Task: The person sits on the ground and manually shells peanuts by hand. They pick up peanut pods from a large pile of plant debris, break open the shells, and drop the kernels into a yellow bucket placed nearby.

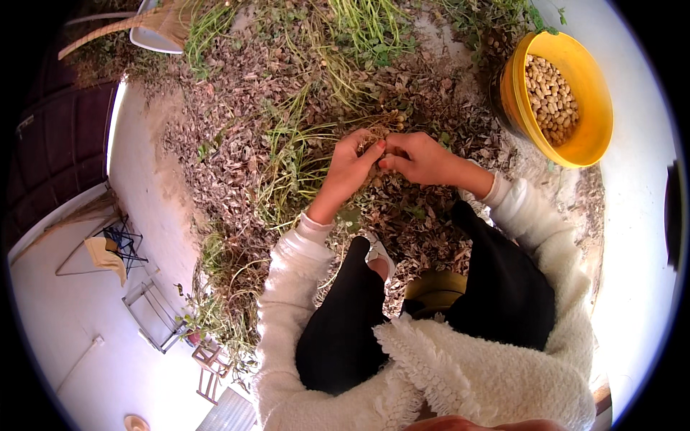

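My left hand (349, 164) is closed round the root end of a peanut plant (370, 144), whose tangled roots show between the two hands. My right hand (425, 159) meets it fingertip to fingertip, thumb and fingers pinched together; what lies in the pinch is hidden. A few pale pods (397, 118) show just beyond the hands. Green peanut stems (291, 154) lie to the left of my left hand. At the far right stands a yellow bucket (595, 100) with unshelled peanuts (552, 100) in it.
Dry brown leaves (237, 122) cover the ground. More green stems (370, 25) are heaped at the far side. A straw broom (162, 25) rests by a white basin (146, 42) at the far left. Between my knees shows a yellowish container (435, 287). A white wall (636, 215) borders the right.
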Motion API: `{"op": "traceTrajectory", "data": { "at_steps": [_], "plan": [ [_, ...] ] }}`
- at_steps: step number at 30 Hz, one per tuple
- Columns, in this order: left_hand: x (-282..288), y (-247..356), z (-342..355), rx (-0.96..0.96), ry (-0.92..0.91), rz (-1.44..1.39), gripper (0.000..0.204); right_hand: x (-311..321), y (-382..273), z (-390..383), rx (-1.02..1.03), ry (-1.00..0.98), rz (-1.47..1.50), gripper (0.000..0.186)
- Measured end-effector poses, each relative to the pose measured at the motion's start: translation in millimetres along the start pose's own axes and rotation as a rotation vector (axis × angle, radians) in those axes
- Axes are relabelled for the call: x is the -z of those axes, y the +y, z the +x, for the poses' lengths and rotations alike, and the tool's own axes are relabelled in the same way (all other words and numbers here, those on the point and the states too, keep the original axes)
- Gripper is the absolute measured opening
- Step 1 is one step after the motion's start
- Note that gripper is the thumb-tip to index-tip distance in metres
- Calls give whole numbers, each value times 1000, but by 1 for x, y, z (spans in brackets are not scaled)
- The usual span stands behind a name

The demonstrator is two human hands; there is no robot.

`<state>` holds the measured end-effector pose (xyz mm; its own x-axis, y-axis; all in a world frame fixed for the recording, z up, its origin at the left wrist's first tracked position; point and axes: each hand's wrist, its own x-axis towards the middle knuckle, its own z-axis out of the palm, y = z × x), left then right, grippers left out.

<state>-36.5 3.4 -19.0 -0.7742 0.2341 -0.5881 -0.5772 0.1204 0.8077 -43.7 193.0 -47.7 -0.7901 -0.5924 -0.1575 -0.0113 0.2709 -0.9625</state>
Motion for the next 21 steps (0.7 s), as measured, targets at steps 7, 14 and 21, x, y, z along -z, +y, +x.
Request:
{"op": "traceTrajectory", "data": {
  "at_steps": [7,14,21],
  "plan": [
    [-9,-5,5,-241,92,291,18,6,2,0,92,82,69,17],
    [3,-2,7,-310,167,146,17,40,31,-8,60,244,-289,14],
    [3,-7,13,-147,114,-23,14,-5,-5,7,32,34,-177,29]
  ]
}}
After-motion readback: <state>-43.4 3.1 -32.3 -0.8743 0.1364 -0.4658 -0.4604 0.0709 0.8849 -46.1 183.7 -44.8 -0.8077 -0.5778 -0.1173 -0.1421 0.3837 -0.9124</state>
